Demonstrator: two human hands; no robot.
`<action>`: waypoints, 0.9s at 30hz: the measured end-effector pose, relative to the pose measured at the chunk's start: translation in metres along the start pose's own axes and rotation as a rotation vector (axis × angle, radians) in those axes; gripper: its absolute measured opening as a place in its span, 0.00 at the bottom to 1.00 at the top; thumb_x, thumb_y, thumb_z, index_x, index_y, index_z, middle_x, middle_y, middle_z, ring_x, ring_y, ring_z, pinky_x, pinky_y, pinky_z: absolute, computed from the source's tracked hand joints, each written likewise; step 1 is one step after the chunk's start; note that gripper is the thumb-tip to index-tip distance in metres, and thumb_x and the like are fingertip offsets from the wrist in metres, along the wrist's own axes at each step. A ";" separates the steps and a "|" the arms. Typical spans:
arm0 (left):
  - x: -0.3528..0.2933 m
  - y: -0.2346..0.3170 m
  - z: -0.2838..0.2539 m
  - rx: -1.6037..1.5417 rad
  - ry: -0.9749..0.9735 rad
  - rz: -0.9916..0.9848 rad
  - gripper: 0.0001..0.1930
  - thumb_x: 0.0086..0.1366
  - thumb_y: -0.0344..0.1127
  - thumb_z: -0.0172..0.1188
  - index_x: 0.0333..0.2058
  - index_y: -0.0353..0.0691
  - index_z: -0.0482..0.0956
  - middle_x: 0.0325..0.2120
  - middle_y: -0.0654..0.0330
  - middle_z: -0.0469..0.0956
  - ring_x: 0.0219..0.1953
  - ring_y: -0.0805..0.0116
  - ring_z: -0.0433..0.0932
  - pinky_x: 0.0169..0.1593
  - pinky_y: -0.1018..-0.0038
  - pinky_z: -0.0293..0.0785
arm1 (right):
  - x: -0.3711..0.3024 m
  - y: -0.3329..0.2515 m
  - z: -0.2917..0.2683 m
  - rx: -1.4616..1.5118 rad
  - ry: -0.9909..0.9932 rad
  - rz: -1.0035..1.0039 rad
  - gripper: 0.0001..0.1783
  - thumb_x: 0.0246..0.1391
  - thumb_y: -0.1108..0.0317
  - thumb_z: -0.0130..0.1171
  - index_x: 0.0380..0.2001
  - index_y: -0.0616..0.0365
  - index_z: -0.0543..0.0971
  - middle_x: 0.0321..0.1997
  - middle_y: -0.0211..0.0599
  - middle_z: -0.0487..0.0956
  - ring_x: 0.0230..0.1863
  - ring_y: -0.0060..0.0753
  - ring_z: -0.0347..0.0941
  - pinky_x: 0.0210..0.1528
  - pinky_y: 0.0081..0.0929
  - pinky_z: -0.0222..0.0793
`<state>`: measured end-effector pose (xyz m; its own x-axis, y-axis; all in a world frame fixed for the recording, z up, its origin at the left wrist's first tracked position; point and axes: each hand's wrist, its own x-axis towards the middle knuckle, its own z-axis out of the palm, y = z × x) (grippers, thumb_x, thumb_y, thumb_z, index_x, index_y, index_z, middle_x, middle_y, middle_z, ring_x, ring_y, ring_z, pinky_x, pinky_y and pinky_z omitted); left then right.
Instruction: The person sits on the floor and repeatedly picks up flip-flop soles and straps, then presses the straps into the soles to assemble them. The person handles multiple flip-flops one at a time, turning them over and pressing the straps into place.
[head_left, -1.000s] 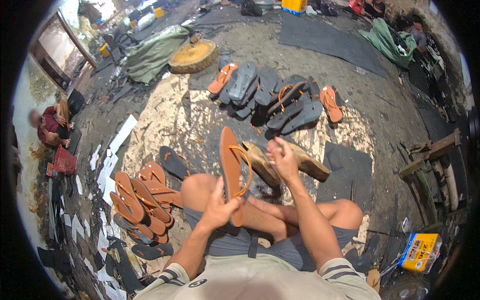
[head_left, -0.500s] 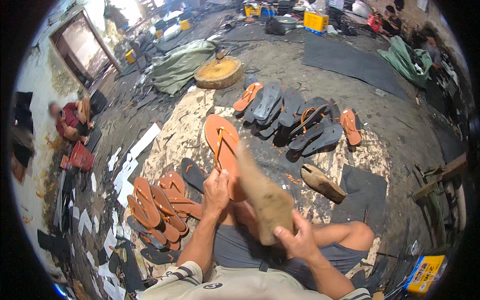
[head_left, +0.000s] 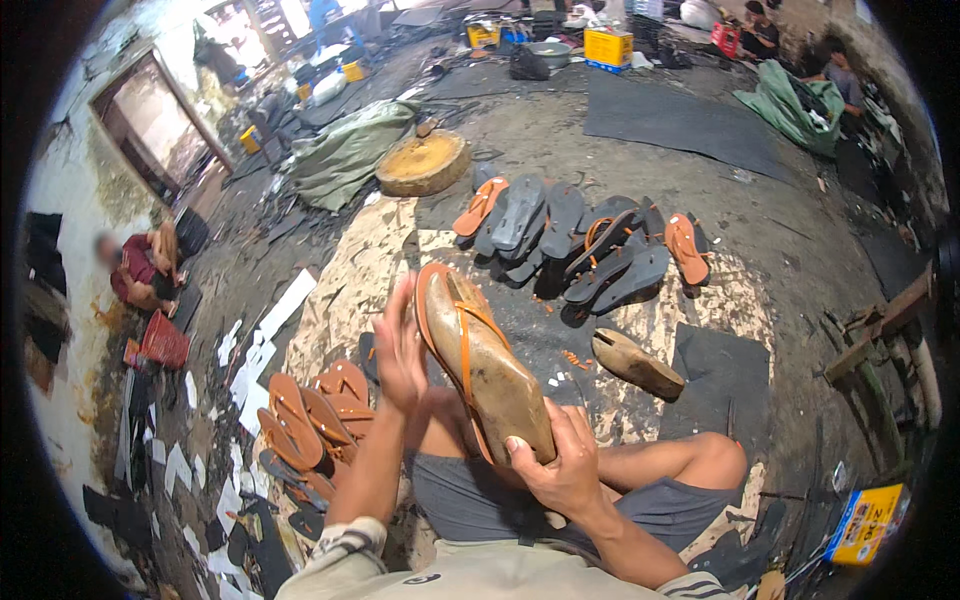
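My right hand [head_left: 562,462] grips the heel end of a worn wooden shoe last [head_left: 505,385], its thumb on top. An orange-brown flip-flop [head_left: 425,312] lies along the underside of the last, with the orange strap passing over the last's front part. Beside the flip-flop's left edge, my left hand [head_left: 402,350] is open, fingers stretched upward; whether it touches the sole I cannot tell. A second wooden last [head_left: 637,362] lies on the floor to the right. Several brown flip-flops [head_left: 297,425] are stacked by my left knee.
Ahead lie several dark flip-flops [head_left: 525,212] and an orange pair [head_left: 686,248]. Beyond them are a round wooden block [head_left: 425,168] and a green sack [head_left: 345,160]. A wooden frame [head_left: 880,340] stands at right, near a yellow box [head_left: 866,525]. A person [head_left: 145,265] sits at far left.
The last has gone under the flip-flop's strap and now lies against its sole. My left hand has let go of the flip-flop and opened. The view has shifted slightly.
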<state>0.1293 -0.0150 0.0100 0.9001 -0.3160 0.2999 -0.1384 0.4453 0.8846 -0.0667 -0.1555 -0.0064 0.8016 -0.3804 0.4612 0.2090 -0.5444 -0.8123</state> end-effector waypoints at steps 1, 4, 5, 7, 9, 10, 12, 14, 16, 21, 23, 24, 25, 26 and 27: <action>0.016 0.000 0.004 -0.313 -0.039 0.026 0.41 0.77 0.65 0.35 0.74 0.37 0.51 0.72 0.49 0.58 0.71 0.54 0.62 0.73 0.57 0.60 | -0.002 -0.002 0.000 0.015 0.004 0.025 0.33 0.47 0.67 0.71 0.55 0.75 0.75 0.39 0.50 0.77 0.38 0.48 0.71 0.42 0.43 0.69; 0.033 -0.007 0.022 -0.495 -0.200 -0.011 0.33 0.80 0.59 0.33 0.72 0.42 0.56 0.70 0.50 0.61 0.68 0.52 0.65 0.70 0.53 0.66 | -0.002 -0.007 -0.003 -0.030 -0.004 0.000 0.34 0.46 0.68 0.71 0.56 0.73 0.75 0.40 0.49 0.77 0.39 0.48 0.71 0.44 0.42 0.68; 0.032 -0.009 0.028 -0.390 -0.105 -0.036 0.32 0.80 0.58 0.33 0.72 0.43 0.55 0.69 0.50 0.62 0.68 0.53 0.65 0.70 0.54 0.66 | -0.001 -0.007 -0.005 -0.045 0.086 -0.060 0.34 0.46 0.68 0.71 0.57 0.72 0.75 0.41 0.49 0.77 0.39 0.48 0.71 0.45 0.42 0.67; 0.013 -0.012 0.039 -0.264 -0.040 -0.078 0.32 0.81 0.58 0.34 0.73 0.45 0.52 0.69 0.52 0.62 0.68 0.53 0.65 0.70 0.57 0.64 | 0.003 -0.006 -0.006 -0.099 0.150 -0.147 0.36 0.46 0.68 0.70 0.59 0.71 0.74 0.42 0.49 0.76 0.40 0.47 0.70 0.46 0.43 0.67; -0.018 -0.016 0.048 -0.155 0.085 -0.192 0.36 0.80 0.56 0.38 0.76 0.43 0.40 0.73 0.53 0.55 0.72 0.54 0.59 0.73 0.58 0.59 | 0.005 -0.003 -0.005 -0.149 0.056 -0.081 0.37 0.46 0.69 0.70 0.61 0.69 0.74 0.43 0.49 0.76 0.41 0.47 0.71 0.47 0.43 0.66; -0.035 -0.018 0.052 -0.061 0.091 -0.236 0.51 0.74 0.58 0.54 0.76 0.41 0.29 0.75 0.49 0.45 0.74 0.53 0.55 0.74 0.59 0.54 | 0.006 -0.001 -0.005 -0.155 0.071 -0.074 0.37 0.46 0.69 0.70 0.61 0.68 0.74 0.44 0.49 0.76 0.41 0.47 0.71 0.48 0.43 0.66; -0.060 -0.020 0.054 0.184 0.019 -0.254 0.63 0.64 0.54 0.70 0.75 0.41 0.23 0.73 0.45 0.46 0.72 0.52 0.57 0.72 0.59 0.60 | 0.005 0.004 -0.003 -0.217 -0.007 -0.107 0.39 0.47 0.67 0.72 0.63 0.67 0.73 0.46 0.49 0.75 0.46 0.48 0.70 0.50 0.43 0.65; -0.080 -0.017 0.053 0.128 0.067 -0.395 0.67 0.60 0.50 0.73 0.74 0.43 0.21 0.70 0.44 0.49 0.70 0.51 0.59 0.69 0.57 0.65 | -0.002 0.008 -0.004 -0.257 -0.144 -0.161 0.40 0.47 0.66 0.73 0.64 0.67 0.72 0.47 0.51 0.75 0.49 0.48 0.70 0.51 0.43 0.65; -0.095 -0.010 0.053 -0.055 0.137 -0.512 0.65 0.59 0.42 0.72 0.74 0.47 0.21 0.67 0.46 0.54 0.68 0.50 0.62 0.65 0.55 0.72 | -0.014 0.014 -0.013 -0.013 -0.206 -0.044 0.39 0.58 0.53 0.69 0.65 0.68 0.71 0.51 0.50 0.74 0.54 0.46 0.70 0.56 0.41 0.65; -0.141 0.024 0.058 -0.404 0.048 -0.645 0.70 0.51 0.51 0.75 0.75 0.50 0.24 0.69 0.47 0.53 0.70 0.50 0.60 0.69 0.53 0.67 | -0.056 0.023 -0.039 0.525 -0.329 0.499 0.30 0.72 0.43 0.50 0.48 0.65 0.77 0.43 0.39 0.76 0.46 0.29 0.72 0.49 0.30 0.70; -0.156 0.036 0.060 -0.347 0.034 -0.686 0.72 0.48 0.54 0.76 0.75 0.50 0.25 0.70 0.49 0.52 0.72 0.50 0.58 0.72 0.53 0.62 | -0.078 0.015 -0.042 0.852 -0.506 0.855 0.27 0.74 0.44 0.47 0.44 0.60 0.78 0.35 0.27 0.74 0.38 0.19 0.68 0.42 0.21 0.66; -0.163 0.041 0.060 -0.317 0.025 -0.703 0.73 0.46 0.56 0.76 0.75 0.50 0.25 0.70 0.49 0.51 0.72 0.50 0.57 0.73 0.52 0.60 | -0.091 0.007 -0.043 1.024 -0.548 1.156 0.25 0.75 0.46 0.46 0.41 0.58 0.78 0.31 0.21 0.73 0.34 0.13 0.65 0.39 0.16 0.63; -0.169 0.046 0.060 -0.314 0.024 -0.720 0.73 0.46 0.56 0.76 0.75 0.50 0.25 0.71 0.49 0.51 0.73 0.50 0.56 0.73 0.53 0.59 | -0.102 0.000 -0.048 1.149 -0.488 1.149 0.22 0.74 0.47 0.49 0.34 0.52 0.76 0.28 0.15 0.69 0.31 0.07 0.59 0.32 0.14 0.55; -0.173 0.050 0.060 -0.317 0.027 -0.734 0.74 0.46 0.56 0.77 0.75 0.50 0.24 0.71 0.49 0.50 0.73 0.50 0.55 0.73 0.53 0.59 | -0.111 -0.006 -0.049 1.122 -0.394 1.177 0.21 0.74 0.48 0.50 0.32 0.51 0.75 0.27 0.15 0.68 0.30 0.07 0.58 0.31 0.15 0.54; -0.175 0.052 0.061 -0.319 0.038 -0.743 0.74 0.45 0.56 0.77 0.75 0.50 0.24 0.71 0.49 0.50 0.73 0.50 0.55 0.73 0.53 0.58 | -0.121 -0.013 -0.055 1.134 -0.351 1.190 0.21 0.74 0.48 0.50 0.30 0.50 0.74 0.26 0.15 0.67 0.30 0.07 0.57 0.31 0.15 0.54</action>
<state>-0.0606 0.0127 0.0250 0.7247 -0.5974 -0.3434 0.6208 0.3498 0.7016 -0.1972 -0.1434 -0.0318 0.8447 0.1028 -0.5252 -0.4180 0.7396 -0.5275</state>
